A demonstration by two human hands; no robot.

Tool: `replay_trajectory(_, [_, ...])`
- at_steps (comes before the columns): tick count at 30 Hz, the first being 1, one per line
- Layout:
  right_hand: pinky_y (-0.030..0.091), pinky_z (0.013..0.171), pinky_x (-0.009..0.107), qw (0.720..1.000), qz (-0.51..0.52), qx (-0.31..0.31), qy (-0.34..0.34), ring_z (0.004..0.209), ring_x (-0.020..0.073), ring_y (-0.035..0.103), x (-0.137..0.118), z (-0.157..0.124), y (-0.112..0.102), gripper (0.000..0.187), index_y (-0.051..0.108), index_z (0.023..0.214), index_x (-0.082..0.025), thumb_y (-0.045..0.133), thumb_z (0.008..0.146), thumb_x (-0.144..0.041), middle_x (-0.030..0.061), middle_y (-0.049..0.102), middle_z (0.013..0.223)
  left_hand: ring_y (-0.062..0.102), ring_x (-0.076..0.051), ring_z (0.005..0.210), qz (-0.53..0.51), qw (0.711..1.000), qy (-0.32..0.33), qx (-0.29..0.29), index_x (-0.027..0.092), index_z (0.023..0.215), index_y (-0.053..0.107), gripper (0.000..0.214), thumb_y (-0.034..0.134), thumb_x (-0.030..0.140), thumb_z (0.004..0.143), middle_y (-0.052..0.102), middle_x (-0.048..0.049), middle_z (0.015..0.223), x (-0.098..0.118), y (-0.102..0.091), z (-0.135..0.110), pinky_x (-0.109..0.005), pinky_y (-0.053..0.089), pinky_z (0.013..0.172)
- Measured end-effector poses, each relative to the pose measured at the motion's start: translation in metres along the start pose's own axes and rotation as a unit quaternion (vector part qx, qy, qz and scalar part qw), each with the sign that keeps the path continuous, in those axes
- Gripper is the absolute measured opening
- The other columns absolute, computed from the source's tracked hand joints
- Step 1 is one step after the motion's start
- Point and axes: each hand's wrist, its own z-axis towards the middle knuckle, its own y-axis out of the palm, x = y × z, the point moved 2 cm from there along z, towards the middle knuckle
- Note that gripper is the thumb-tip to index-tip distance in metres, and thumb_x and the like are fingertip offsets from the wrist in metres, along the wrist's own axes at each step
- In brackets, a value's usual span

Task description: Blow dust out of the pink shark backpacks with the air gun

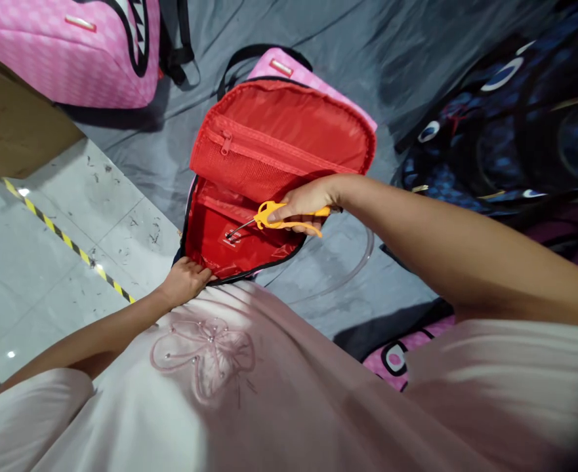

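Note:
A pink backpack (pixel 289 72) lies open in front of me, showing its red lining (pixel 279 124) and a red mesh zip pocket. My right hand (pixel 304 204) is closed around yellow-handled thread snips (pixel 273 220). Their metal tips point at a small white label (pixel 232 237) sewn inside the bag. My left hand (pixel 184 280) grips the bag's near edge, fingers curled over the black rim.
A second pink backpack (pixel 67 52) lies at the top left beside a brown cardboard box (pixel 13 124). Dark blue patterned bags (pixel 515 124) are piled on the right. Grey cloth (pixel 348 39) covers the floor; tiles with yellow-black tape (pixel 67 241) lie on the left.

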Motion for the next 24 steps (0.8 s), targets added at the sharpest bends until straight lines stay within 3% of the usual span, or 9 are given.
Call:
replay_trajectory(5, [0.050,0.060,0.023,0.997,0.030,0.010,-0.072,0.059,0.0131,0.060,0.002,0.002,0.002,0.061,0.062,0.094,-0.013,0.034,0.099,-0.066,0.0017,0.056,0.068,0.062,-0.023,0.085,0.007,1.000,0.010,0.010,0.018,0.083,0.066,0.031,0.051,0.040,0.098,0.069,-0.0077,0.082,-0.004,-0.008,-0.010,-0.044,0.040,0.095])
replay_trajectory(10, [0.048,0.057,0.023,0.990,0.076,0.049,-0.111,0.052,0.0108,0.052,0.005,0.005,0.004,0.062,0.059,0.094,-0.015,0.032,0.098,-0.071,-0.0006,0.052,0.066,0.062,-0.027,0.089,0.024,0.998,-0.016,-0.050,0.017,0.092,0.069,0.028,0.050,0.036,0.098,0.069,-0.0109,0.090,-0.005,-0.016,-0.010,-0.042,0.042,0.082])
replay_trajectory(14, [0.044,0.050,0.021,0.979,0.120,0.031,-0.159,0.044,0.0087,0.044,0.007,0.004,0.008,0.055,0.054,0.089,-0.016,0.031,0.101,-0.064,-0.0040,0.045,0.059,0.065,-0.026,0.085,0.002,0.991,-0.087,-0.102,0.015,0.085,0.069,0.041,0.040,0.039,0.101,0.069,-0.0123,0.084,-0.007,-0.025,0.002,-0.041,0.044,0.081])
replay_trajectory(17, [0.039,0.045,0.020,0.974,0.137,0.040,-0.177,0.040,0.0076,0.041,0.009,0.005,0.011,0.053,0.050,0.086,-0.017,0.030,0.102,-0.063,-0.0057,0.042,0.056,0.068,-0.024,0.089,-0.024,0.978,-0.136,-0.157,0.015,0.098,0.072,0.036,0.039,0.029,0.100,0.073,-0.0122,0.095,-0.016,-0.032,0.015,-0.036,0.048,0.079])
replay_trajectory(21, [0.035,0.043,0.019,0.971,0.116,0.048,-0.205,0.039,0.0068,0.042,0.010,0.005,0.012,0.051,0.050,0.087,-0.017,0.033,0.102,-0.063,-0.0063,0.044,0.056,0.063,-0.025,0.116,-0.066,0.970,-0.089,-0.215,0.024,0.122,0.069,0.035,0.058,0.032,0.090,0.069,-0.0079,0.127,-0.032,-0.038,0.037,-0.030,0.048,0.091])
replay_trajectory(24, [0.036,0.044,0.019,0.973,0.075,0.040,-0.214,0.040,0.0066,0.044,0.012,0.002,0.014,0.051,0.050,0.087,-0.016,0.035,0.101,-0.063,-0.0062,0.045,0.057,0.067,-0.026,0.109,-0.039,0.953,-0.102,-0.282,0.026,0.110,0.075,0.029,0.059,0.033,0.087,0.075,-0.0087,0.112,-0.040,-0.034,0.053,-0.029,0.050,0.084])
